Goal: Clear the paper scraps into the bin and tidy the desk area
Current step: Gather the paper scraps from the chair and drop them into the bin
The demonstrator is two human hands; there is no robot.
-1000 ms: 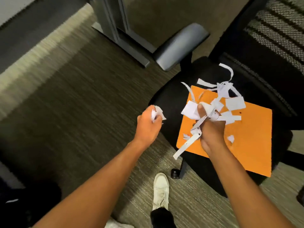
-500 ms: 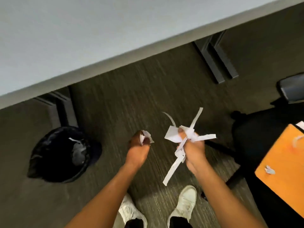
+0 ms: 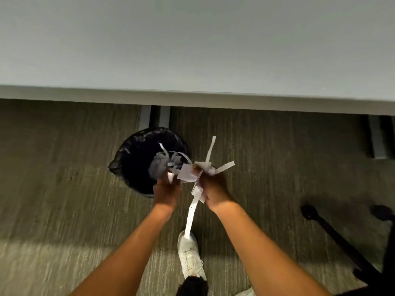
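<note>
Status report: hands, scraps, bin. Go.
Left hand at bin rim, shut on scraps. Right hand shut on scraps, short of the bin. One long strip dangles over shoe. Nothing blocking.

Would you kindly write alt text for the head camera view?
Two bare hands, left hand and right hand, clutch white paper scraps beside a black-lined bin on grey carpet, just below a pale desk edge. One long strip dangles toward a white shoe.

White paper scraps (image 3: 188,174), black-lined bin (image 3: 136,167), striped grey carpet (image 3: 64,167)
</note>
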